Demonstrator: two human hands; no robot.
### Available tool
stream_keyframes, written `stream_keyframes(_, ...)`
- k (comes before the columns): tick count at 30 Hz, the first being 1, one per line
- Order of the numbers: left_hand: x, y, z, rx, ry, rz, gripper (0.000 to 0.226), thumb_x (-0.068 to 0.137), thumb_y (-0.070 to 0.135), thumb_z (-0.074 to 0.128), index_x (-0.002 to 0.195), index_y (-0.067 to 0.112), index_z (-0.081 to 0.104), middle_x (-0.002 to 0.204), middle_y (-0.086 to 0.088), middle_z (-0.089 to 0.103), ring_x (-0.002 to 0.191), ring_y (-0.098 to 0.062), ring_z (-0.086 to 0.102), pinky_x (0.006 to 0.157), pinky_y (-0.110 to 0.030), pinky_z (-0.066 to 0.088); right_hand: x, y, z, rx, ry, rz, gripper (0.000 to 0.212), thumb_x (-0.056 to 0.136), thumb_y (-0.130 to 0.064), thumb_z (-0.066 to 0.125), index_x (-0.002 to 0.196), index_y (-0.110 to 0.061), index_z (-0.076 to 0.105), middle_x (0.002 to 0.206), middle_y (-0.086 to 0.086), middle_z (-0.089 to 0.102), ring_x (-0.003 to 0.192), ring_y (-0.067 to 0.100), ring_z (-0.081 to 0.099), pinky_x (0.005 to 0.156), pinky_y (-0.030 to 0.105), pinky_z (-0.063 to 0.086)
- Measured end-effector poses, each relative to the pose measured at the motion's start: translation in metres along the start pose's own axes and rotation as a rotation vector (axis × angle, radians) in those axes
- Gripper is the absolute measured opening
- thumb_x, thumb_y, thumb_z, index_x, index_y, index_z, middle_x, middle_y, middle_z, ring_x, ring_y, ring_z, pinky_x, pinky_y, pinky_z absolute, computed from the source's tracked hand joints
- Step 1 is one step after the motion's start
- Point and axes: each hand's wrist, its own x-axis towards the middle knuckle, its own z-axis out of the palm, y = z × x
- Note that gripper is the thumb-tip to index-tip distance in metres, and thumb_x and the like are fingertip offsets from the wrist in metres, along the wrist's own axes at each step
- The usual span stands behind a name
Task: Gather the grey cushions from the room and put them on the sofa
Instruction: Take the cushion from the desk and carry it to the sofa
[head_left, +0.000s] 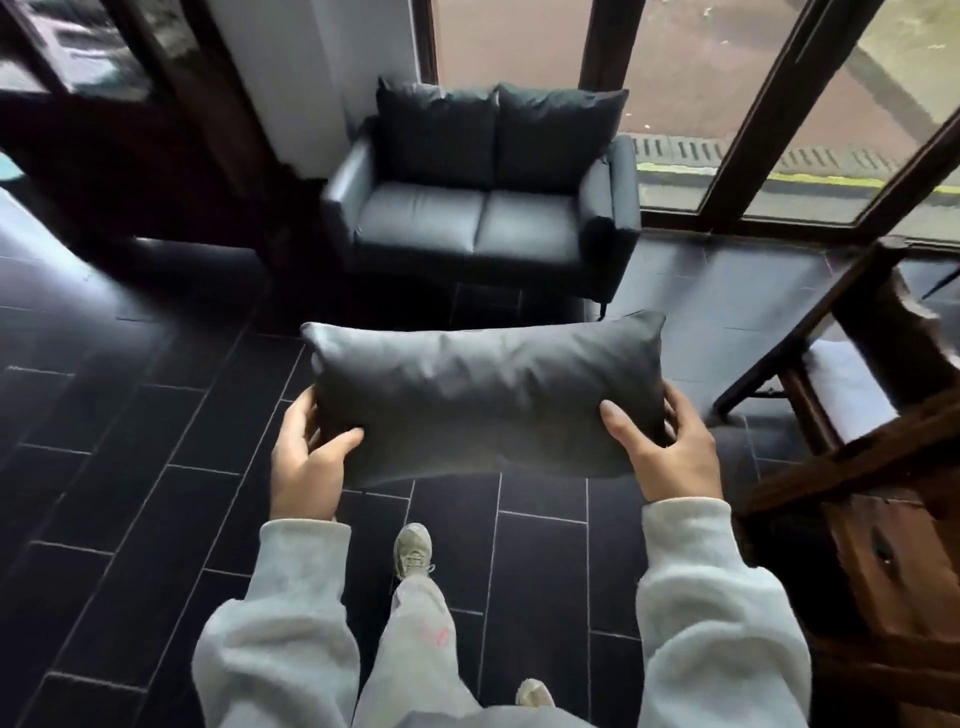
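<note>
Grey cushion (485, 395) is sitting dead centre in the frame, held up in the air over the dark tiled floor (124, 467), long side running left to right. Left hand (306, 462) has the lower left end of it, thumb pressed on the top face and the other fingers tucked under and behind the edge. Right hand (670, 452) does the same on the lower right end, thumb on top, fingers wrapped round the side, so both hands are properly gripping it and it sags a bit in the middle. Pale grey fleecy sleeves (717, 597) come up from the bottom of the frame to both wrists. Between the arms you can see light grey trousers and a beige trainer (413, 551) planted on the tiles, with the toe of the other shoe (532, 693) poking in at the bottom. Straight past the cushion, upper centre, is a dark two-seat sofa (480, 208) with two back cushions standing against its backrest, seats bare, well apart from the cushion in hand. Behind it are big windows with dark wooden frames (758, 130) looking out on a pavement. Some dark wooden furniture (883, 519) fills the right edge, can't really tell what it is.
</note>
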Motion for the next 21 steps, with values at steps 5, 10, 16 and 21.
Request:
stream_keyframes(5, 0.114, 0.016, -0.009, -0.044, 0.041, 0.051, 0.052, 0.073, 0.041, 0.078, 0.123, 0.046, 0.068, 0.125, 0.015, 0.072, 0.122, -0.006, 0.064, 0.105, -0.036, 0.047, 0.076, -0.042, 0.094, 0.024, -0.021, -0.038, 0.065, 0.079, -0.036, 0.089, 0.138, -0.033, 0.063, 0.116, -0.016, 0.07, 0.114, 0.006, 0.066, 0.11, 0.04, 0.051)
stream_keyframes(10, 0.23, 0.052, -0.021, -0.086, 0.095, 0.082, 0.036, 0.074, 0.042, 0.074, 0.109, 0.041, 0.067, 0.105, 0.032, 0.073, 0.104, 0.013, 0.064, 0.086, -0.009, 0.05, 0.135, -0.095, 0.184, 0.075, -0.045, -0.084, 0.066, 0.083, -0.023, 0.087, 0.143, -0.02, 0.061, 0.129, -0.001, 0.072, 0.116, 0.01, 0.068, 0.109, 0.041, 0.052)
stream_keyframes(16, 0.344, 0.07, -0.023, -0.084, 0.101, 0.025, 0.039, 0.073, 0.052, 0.075, 0.11, 0.043, 0.069, 0.111, 0.018, 0.075, 0.108, 0.0, 0.068, 0.097, -0.027, 0.049, 0.203, -0.128, 0.262, 0.064, -0.058, -0.077, 0.065, 0.082, -0.024, 0.088, 0.142, -0.022, 0.062, 0.132, 0.0, 0.071, 0.121, 0.017, 0.068, 0.11, 0.045, 0.051)
stream_keyframes(21, 0.425, 0.07, 0.005, -0.124, 0.142, -0.067, 0.052, 0.069, 0.061, 0.076, 0.114, 0.037, 0.065, 0.12, 0.006, 0.072, 0.116, -0.007, 0.066, 0.109, -0.038, 0.047, 0.282, -0.142, 0.306, 0.077, -0.023, -0.064, 0.061, 0.082, -0.021, 0.089, 0.138, -0.022, 0.065, 0.129, 0.002, 0.073, 0.117, 0.016, 0.07, 0.108, 0.045, 0.053)
